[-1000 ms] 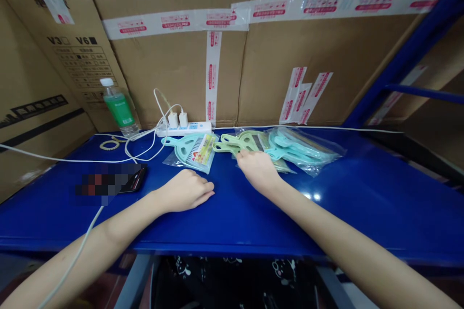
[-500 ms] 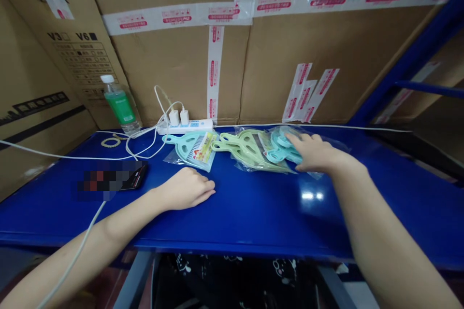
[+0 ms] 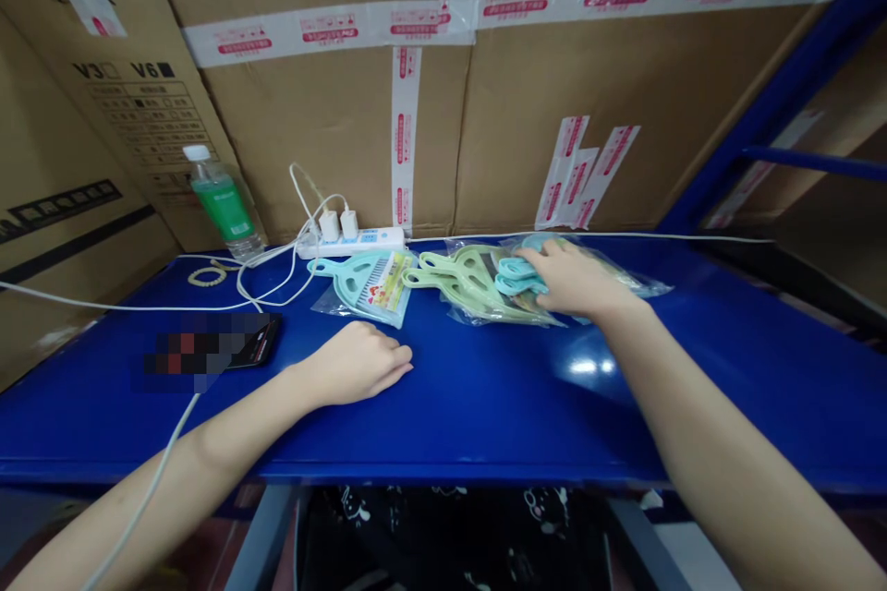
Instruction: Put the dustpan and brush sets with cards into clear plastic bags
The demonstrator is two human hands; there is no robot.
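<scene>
Right hand (image 3: 575, 279) has its grip closed on the rightmost bagged dustpan set (image 3: 518, 277), while the green set (image 3: 471, 284) and teal set (image 3: 360, 284) lie on the blue bench (image 3: 485, 416), left hand (image 3: 355, 363) open, empty.

This looks like a warehouse stockroom or packing area. Large cardboard cartons (image 3: 333, 129) sealed with red-printed packing tape (image 3: 325, 23) fill the back of the frame, and one at upper left carries a printed spec grid (image 3: 149, 115). A blue steel upright (image 3: 783, 83) of industrial racking runs along the upper right. A blue steel shelf (image 3: 485, 406) spans the lower middle as a work surface, holding bagged plastic dustpan sets (image 3: 471, 282) and a power strip (image 3: 350, 242).
</scene>
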